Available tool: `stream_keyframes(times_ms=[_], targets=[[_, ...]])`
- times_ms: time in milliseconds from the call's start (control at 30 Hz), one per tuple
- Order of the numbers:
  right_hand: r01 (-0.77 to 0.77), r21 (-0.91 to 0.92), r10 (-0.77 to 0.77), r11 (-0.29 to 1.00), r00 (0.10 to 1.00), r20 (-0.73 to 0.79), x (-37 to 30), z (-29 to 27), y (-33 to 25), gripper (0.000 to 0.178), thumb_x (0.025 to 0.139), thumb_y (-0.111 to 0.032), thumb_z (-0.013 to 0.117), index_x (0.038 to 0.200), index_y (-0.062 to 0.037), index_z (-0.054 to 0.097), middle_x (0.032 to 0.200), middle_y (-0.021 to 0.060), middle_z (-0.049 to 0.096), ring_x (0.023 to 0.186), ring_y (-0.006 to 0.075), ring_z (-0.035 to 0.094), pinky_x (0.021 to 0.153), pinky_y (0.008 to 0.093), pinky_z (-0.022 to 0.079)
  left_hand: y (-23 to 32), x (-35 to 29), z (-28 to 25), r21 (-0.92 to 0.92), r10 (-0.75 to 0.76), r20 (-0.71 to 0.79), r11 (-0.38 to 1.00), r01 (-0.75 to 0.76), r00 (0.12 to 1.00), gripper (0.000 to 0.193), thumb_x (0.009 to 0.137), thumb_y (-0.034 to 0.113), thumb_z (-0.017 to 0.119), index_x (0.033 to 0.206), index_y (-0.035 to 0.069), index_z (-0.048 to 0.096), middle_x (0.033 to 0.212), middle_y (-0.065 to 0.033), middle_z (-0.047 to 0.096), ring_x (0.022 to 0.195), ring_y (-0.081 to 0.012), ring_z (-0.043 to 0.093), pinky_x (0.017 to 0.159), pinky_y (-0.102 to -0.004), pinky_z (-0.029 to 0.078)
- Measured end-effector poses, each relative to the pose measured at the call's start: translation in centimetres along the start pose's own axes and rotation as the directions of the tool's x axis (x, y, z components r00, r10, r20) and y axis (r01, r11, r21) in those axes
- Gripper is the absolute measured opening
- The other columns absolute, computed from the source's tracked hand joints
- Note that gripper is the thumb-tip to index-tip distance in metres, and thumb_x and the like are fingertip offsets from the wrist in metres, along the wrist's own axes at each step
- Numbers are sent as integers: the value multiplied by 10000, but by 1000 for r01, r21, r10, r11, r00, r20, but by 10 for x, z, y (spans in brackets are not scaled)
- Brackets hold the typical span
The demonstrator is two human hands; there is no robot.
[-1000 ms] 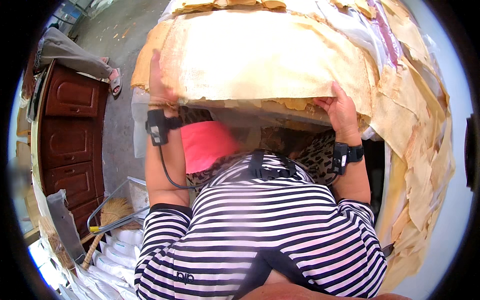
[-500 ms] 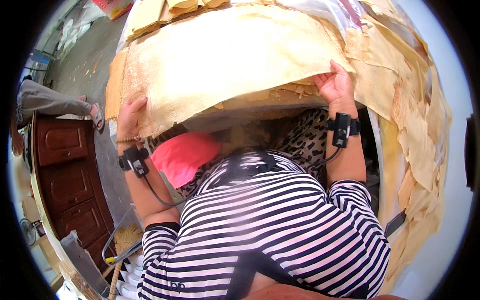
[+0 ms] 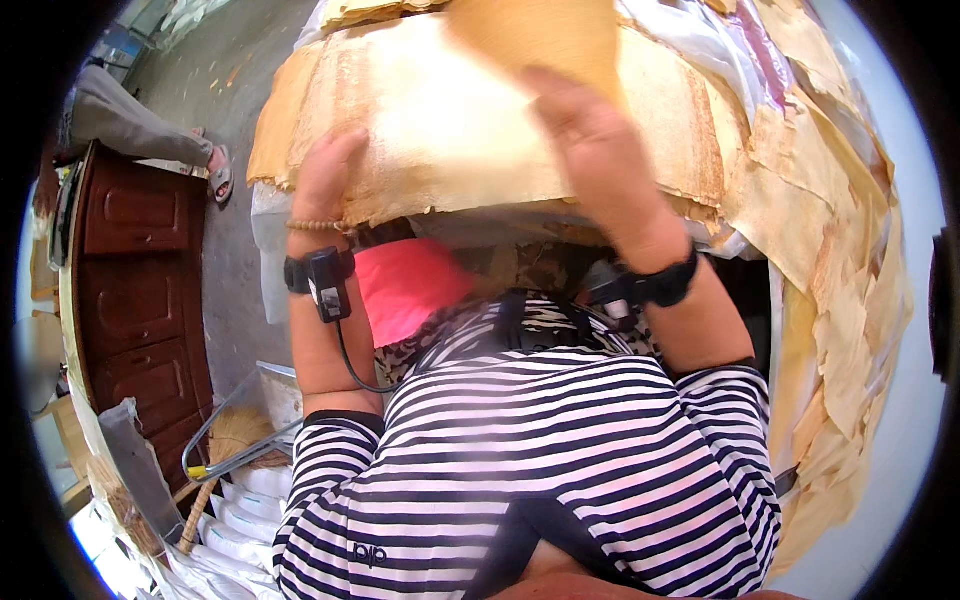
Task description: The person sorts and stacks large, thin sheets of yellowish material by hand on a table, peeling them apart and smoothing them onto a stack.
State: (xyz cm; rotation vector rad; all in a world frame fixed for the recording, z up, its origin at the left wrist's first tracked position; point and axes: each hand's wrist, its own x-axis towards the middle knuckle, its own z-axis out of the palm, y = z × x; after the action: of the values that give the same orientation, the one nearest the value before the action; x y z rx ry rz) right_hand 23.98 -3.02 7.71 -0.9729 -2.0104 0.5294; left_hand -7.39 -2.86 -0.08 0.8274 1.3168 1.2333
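Observation:
A broad pile of thin, pale yellow sheets (image 3: 430, 165) with rough brown edges lies in front of me; I cannot make out the material. My right hand (image 3: 600, 150), smeared by motion, is raised over the near side. Its fingers close on the near part of a tan-yellow sheet (image 3: 550, 35), which is lifted off the pile and blurred. At the near left of the pile my left hand (image 3: 328, 175) is closed at the sheet's edge, thumb on top and fingers mostly hidden. A bead bracelet and a black strapped device sit on the left wrist, another device on the right.
Ragged sheets (image 3: 790, 200) drape over the right side beside a white wall. A pink cloth (image 3: 410, 285) lies by my lap. Left are a dark wooden cabinet (image 3: 135, 215), a broom (image 3: 240, 435) and white sacks (image 3: 245, 515). Another person's sandalled foot (image 3: 220, 180) shows beyond.
My right hand has moved up and left from the right near corner, raising a sheet away from me. Beneath it another sheet now shows. My left hand has shifted slightly up and right.

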Motion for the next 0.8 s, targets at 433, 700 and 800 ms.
stream_keyframes(times_ms=[433, 700, 800], targets=[[312, -323, -209, 893, 926, 316, -32, 89, -15, 580, 802, -265, 722, 1355, -184, 566, 1358, 140, 562, 1283, 308, 513, 1101, 485, 346, -17, -10, 5, -3, -45, 48, 999, 45, 998, 328, 973, 113, 575, 1238, -80, 574, 1162, -155, 664, 995, -223, 669, 865, -333, 549], [302, -447, -310, 842, 949, 56, -28, 38, 9, 340, 746, -91, 687, 1074, -174, 717, 1155, 47, 666, 1113, 265, 610, 1012, 431, 453, -24, -48, 99, -574, -32, -35, 819, 6, 999, 292, 992, 89, 507, 1225, -77, 567, 1153, -181, 665, 1019, -281, 679, 892, -412, 572], [292, -425, -297, 857, 953, 55, -47, -8, 42, 289, 764, -26, 660, 995, -168, 760, 991, 41, 711, 944, 255, 666, 924, 371, 522, -25, -81, 131, -585, -77, 358, 758, 289, 930, 316, 1028, 142, 500, 1292, -28, 540, 1178, -177, 670, 1034, -260, 674, 862, -372, 572]])
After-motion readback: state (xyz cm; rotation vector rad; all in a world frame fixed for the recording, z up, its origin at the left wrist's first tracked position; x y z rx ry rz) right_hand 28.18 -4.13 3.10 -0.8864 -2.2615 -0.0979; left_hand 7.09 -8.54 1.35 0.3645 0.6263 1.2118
